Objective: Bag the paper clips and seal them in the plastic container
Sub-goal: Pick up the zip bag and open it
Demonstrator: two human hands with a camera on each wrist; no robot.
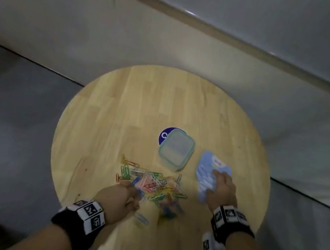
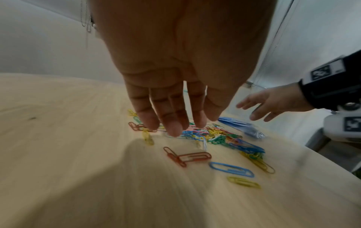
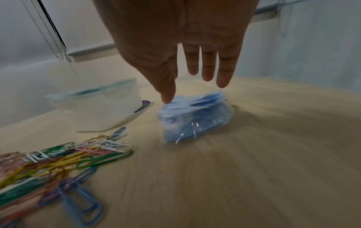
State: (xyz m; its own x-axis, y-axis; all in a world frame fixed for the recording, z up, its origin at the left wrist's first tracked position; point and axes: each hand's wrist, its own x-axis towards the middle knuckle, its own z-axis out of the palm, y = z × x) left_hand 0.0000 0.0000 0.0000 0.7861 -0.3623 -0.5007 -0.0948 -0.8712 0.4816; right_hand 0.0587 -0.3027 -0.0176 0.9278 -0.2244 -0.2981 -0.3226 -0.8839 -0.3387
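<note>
A heap of coloured paper clips [image 1: 154, 184] [image 2: 215, 135] [image 3: 58, 155] lies on the round wooden table [image 1: 141, 103]. My left hand [image 1: 124, 194] [image 2: 171, 120] hovers over the heap's near left edge with fingers straight, holding nothing. A blue pack of plastic bags [image 1: 208, 171] [image 2: 240, 125] [image 3: 195, 118] lies to the right. My right hand [image 1: 221, 186] [image 3: 193, 77] reaches down over it, fingers extended, thumb tip at the pack's top. The clear plastic container [image 1: 176, 148] [image 3: 97, 106] with a teal-rimmed lid stands behind the heap.
A round purple sticker [image 1: 163, 134] [image 3: 144, 104] shows under the container's far left corner. Stray clips [image 2: 230, 168] lie nearer me than the heap. The table's edge curves close on both sides; grey floor and a pale wall lie beyond.
</note>
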